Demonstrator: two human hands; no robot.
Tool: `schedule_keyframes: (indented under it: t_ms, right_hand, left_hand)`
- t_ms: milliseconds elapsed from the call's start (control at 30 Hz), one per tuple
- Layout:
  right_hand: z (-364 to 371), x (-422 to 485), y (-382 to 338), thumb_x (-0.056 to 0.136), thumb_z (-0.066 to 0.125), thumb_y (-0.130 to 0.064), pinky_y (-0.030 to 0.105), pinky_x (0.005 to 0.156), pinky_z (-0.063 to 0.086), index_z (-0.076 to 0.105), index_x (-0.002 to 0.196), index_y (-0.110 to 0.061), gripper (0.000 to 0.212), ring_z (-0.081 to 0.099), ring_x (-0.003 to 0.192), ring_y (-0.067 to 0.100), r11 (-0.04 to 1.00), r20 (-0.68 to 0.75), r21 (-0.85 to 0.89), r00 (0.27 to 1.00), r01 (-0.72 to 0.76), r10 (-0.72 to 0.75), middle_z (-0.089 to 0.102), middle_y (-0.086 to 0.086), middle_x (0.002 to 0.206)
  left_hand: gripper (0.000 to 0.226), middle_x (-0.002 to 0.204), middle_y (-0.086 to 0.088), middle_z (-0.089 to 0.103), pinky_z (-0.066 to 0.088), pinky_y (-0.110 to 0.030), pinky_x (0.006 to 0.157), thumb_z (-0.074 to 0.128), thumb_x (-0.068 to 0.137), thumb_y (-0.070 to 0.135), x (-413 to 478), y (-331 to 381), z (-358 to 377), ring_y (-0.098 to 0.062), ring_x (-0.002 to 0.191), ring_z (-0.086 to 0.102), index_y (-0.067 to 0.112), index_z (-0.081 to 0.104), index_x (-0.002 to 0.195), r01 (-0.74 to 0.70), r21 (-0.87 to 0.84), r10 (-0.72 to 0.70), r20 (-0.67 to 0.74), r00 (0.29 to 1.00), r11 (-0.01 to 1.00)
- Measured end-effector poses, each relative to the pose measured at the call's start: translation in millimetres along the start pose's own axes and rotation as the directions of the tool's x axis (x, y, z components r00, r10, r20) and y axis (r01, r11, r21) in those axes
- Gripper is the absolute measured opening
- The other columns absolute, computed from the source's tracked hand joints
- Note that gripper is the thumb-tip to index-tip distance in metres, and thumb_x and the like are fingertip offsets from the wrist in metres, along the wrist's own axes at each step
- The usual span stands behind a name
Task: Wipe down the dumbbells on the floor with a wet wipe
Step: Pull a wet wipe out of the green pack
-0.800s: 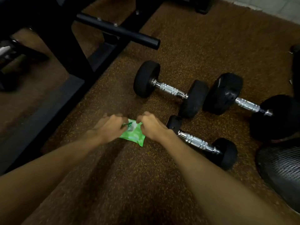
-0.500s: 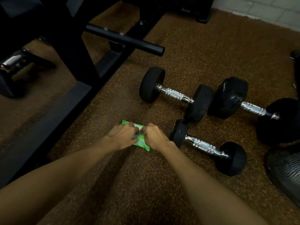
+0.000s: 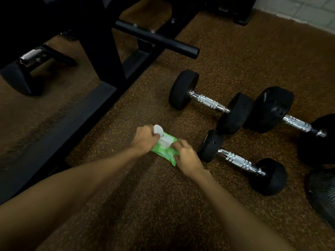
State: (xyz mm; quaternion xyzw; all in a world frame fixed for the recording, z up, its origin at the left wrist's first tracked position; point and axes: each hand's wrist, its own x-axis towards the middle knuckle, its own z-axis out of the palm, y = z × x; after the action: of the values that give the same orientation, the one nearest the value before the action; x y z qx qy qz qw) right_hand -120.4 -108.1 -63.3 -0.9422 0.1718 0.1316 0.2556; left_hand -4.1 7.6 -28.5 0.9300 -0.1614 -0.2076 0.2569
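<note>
A green wet-wipe pack (image 3: 165,152) lies on the brown speckled floor (image 3: 163,205). My left hand (image 3: 145,140) pinches its white flap (image 3: 158,129), which is peeled up and back. My right hand (image 3: 187,159) presses on the pack's right end, fingertips at the white opening. Three black dumbbells with chrome handles lie to the right: a small one (image 3: 239,162) just beside my right hand, a second (image 3: 208,101) behind it, and a larger one (image 3: 297,122) at the far right, partly cut off.
A black bench frame (image 3: 101,73) with a protruding bar (image 3: 159,39) stands at the left and behind. A dark mesh object (image 3: 322,194) sits at the right edge. Pale tiles (image 3: 308,9) border the floor at the top right.
My left hand has peeled the white flap of the pack up and open. My right hand has shifted onto the pack's right end. The view has tilted slightly.
</note>
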Motion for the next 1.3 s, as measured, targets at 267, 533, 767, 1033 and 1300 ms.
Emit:
schedule_keyframes:
  t_ms: [267,533,767,1033,1300]
  right_hand:
    - [-16.8,15.6,-13.3,0.096,0.045,-0.025,0.045,0.093,0.038,0.057,0.122,-0.020,0.029,0.047,0.113,0.033,0.991,-0.071,-0.133,0.997,-0.028,0.019,0.052,0.012,0.123]
    - [-15.0,29.9,-23.1,0.095,0.048,-0.017,0.049,0.100,0.034,0.057,0.125,-0.033,0.035,0.041,0.123,0.032,0.980,0.019,-0.184,0.997,0.072,-0.069,0.044,0.010,0.129]
    - [-14.5,31.6,-25.7,0.094,0.052,-0.023,0.048,0.099,0.036,0.060,0.116,-0.026,0.024,0.043,0.121,0.031,0.972,-0.009,-0.224,0.997,0.070,-0.073,0.045,0.009,0.128]
    - [-12.8,34.0,-28.0,0.096,0.046,-0.020,0.051,0.100,0.036,0.048,0.125,-0.018,0.030,0.040,0.123,0.035,0.976,0.034,-0.215,0.999,0.025,-0.018,0.042,0.013,0.129]
    - [-20.1,37.0,-21.8,0.094,0.039,-0.008,0.041,0.083,0.043,0.044,0.098,-0.016,0.010,0.052,0.100,0.028,0.959,-0.094,0.282,0.993,-0.039,0.068,0.051,0.012,0.112]
  left_hand:
    - [0.041,0.112,-0.021,0.063,0.052,-0.038,0.085,0.066,0.081,0.027,8.8,-8.3,2.6,-0.033,0.100,0.062,-0.002,0.061,0.110,0.220,-0.079,-0.225,-0.051,0.973,0.972]
    - [0.076,0.156,-0.004,0.002,0.022,-0.063,0.105,0.056,0.089,0.033,14.8,-16.0,5.8,-0.033,0.139,0.020,0.042,0.008,0.148,-0.320,0.515,0.189,0.292,0.938,0.795]
    - [0.098,0.159,0.008,-0.007,0.006,-0.070,0.104,0.065,0.077,0.055,16.4,-29.7,9.1,-0.026,0.146,0.003,0.047,-0.004,0.146,-0.344,0.415,0.125,0.471,0.873,0.843]
    - [0.087,0.154,-0.001,0.012,0.023,-0.067,0.104,0.073,0.075,0.045,22.6,-31.4,17.1,-0.031,0.139,0.025,0.035,0.024,0.146,-0.340,0.329,0.188,0.416,0.890,0.881]
    - [0.083,0.153,-0.001,0.012,0.026,-0.064,0.104,0.073,0.076,0.044,23.8,-33.1,19.0,-0.031,0.136,0.028,0.035,0.026,0.144,-0.358,0.342,0.210,0.400,0.892,0.869]
